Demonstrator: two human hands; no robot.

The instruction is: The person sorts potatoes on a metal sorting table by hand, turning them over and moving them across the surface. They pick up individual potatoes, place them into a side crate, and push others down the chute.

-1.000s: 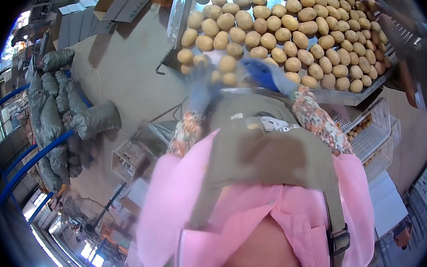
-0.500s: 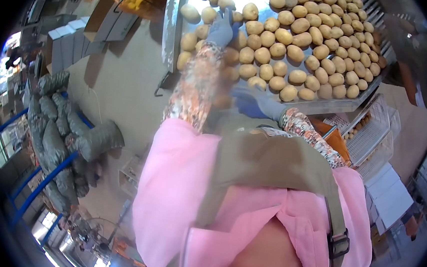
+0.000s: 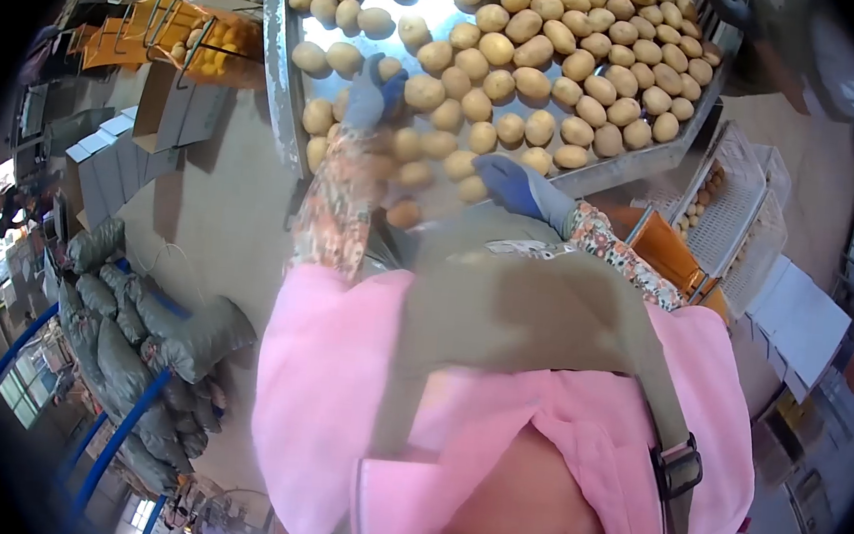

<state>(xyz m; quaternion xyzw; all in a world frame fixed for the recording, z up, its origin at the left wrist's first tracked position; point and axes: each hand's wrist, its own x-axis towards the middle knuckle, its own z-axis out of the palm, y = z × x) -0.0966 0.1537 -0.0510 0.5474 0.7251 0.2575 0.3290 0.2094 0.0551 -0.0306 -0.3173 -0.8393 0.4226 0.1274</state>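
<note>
Over pale metal tray (image 3: 280,65), toward its left rim: blue-grey gloved left hand (image 3: 368,102), fingers outstretched a moment ago, now curled beside oval tan potatoes (image 3: 425,93); cannot tell any hold.
At near rim: blue-grey gloved right hand (image 3: 523,189), half open, nothing visibly gripped.
Potatoes: spread across tray, several blurred between hands.

1. No words, brands or numbers can be read in your view.
2. Across the chest of your olive apron (image 3: 533,316) is a pale print (image 3: 529,248), near the bib's upper edge in this view; it is too small and distorted to make out as letters or as a picture.
3. On the open cardboard box (image 3: 181,107) to your left, any lettering is too unclear to read.
4. On the white cartons (image 3: 800,315) to your right, no label is legible.
</note>
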